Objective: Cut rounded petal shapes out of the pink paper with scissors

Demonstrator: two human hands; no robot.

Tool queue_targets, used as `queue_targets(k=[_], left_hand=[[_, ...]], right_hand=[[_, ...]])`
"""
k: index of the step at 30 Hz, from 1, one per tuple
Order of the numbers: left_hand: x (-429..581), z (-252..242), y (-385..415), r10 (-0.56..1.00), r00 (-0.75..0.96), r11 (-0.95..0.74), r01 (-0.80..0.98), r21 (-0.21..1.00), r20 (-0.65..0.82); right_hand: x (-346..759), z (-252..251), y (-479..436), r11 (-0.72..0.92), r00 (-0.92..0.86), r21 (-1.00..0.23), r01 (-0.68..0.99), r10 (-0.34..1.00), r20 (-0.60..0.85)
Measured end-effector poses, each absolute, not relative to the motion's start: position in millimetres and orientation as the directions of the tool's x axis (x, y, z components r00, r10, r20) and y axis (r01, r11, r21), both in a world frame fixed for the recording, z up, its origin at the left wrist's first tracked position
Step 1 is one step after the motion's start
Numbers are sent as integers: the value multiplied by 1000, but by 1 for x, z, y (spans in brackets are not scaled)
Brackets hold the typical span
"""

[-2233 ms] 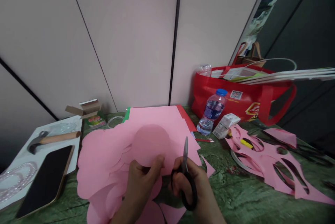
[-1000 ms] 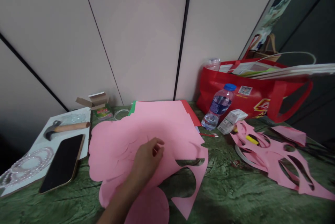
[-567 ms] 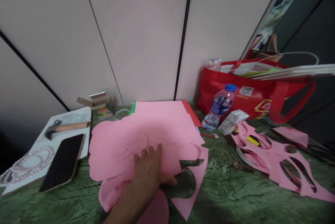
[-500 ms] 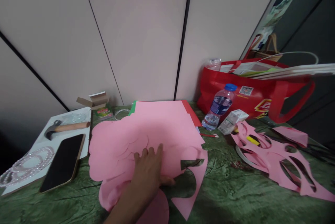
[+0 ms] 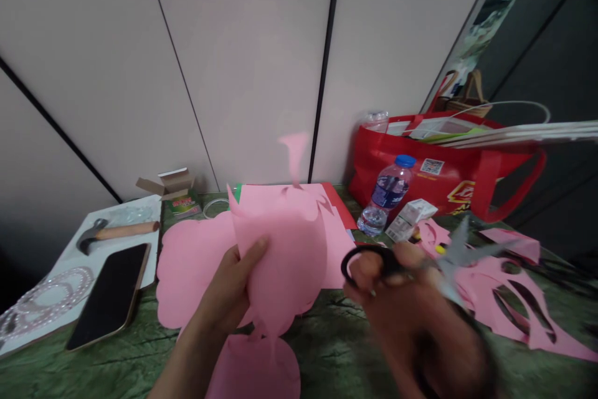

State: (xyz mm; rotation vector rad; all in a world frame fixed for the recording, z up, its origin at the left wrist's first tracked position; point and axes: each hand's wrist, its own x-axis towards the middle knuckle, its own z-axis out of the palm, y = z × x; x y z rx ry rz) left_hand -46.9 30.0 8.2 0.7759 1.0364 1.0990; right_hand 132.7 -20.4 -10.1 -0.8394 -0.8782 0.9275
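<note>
My left hand [image 5: 228,290] grips a pink sheet of paper [image 5: 284,256] and holds it upright above the table, thumb on its near face. A cut strip of the sheet curls up at its top. My right hand [image 5: 411,299], blurred by motion, is closed on black-handled scissors [image 5: 420,259] to the right of the sheet, their blades apart and pointing right. Pink cut-out petal shapes [image 5: 187,262] lie stacked under and behind the lifted sheet, and one round piece [image 5: 256,368] lies at the near edge.
A phone [image 5: 109,296], a hammer [image 5: 114,232] and beads [image 5: 32,299] lie on a white board at the left. A water bottle [image 5: 384,195], a small carton [image 5: 410,218] and a red bag [image 5: 448,168] stand at the back right. Pink paper scraps [image 5: 509,293] cover the right side of the green table [image 5: 341,349].
My left hand, flat on the paper stack half a second ago, now grips a pink sheet and has raised it. My right hand has come back into view holding the scissors.
</note>
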Motion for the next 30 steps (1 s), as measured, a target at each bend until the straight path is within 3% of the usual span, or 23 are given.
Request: queue_targets(k=[4, 8, 12, 16, 19, 20, 22, 25, 30], left_hand=[[-49, 9, 33, 956, 52, 272, -533, 801, -290], [-53, 7, 36, 935, -52, 253, -593, 764, -350], [-54, 6, 37, 919, 4, 313, -616, 723, -395], [-56, 6, 40, 922, 185, 361, -733, 577, -341], [-57, 5, 42, 958, 154, 260, -819, 511, -240], [-56, 3, 42, 967, 137, 232, -818, 526, -214], [-50, -2, 41, 983, 124, 182, -722, 667, -134], [-37, -13, 37, 987, 152, 91, -321, 943, -44], [-31, -21, 35, 981, 167, 119, -148, 982, -94]], right_hand=[[127, -14, 16, 253, 328, -942, -222, 929, 172], [124, -35, 27, -36, 63, -918, -396, 996, -67], [121, -44, 25, -196, -12, -823, -533, 974, -225], [122, -41, 27, -136, 85, -726, -674, 962, -260], [123, -40, 29, -34, 169, -695, -718, 960, -221], [123, -40, 29, -14, 184, -692, -721, 960, -211], [121, -40, 29, 13, 206, -686, -727, 958, -201], [117, -40, 26, 15, 200, -679, -734, 960, -195], [112, -40, 23, -5, 145, -691, -723, 977, -158]])
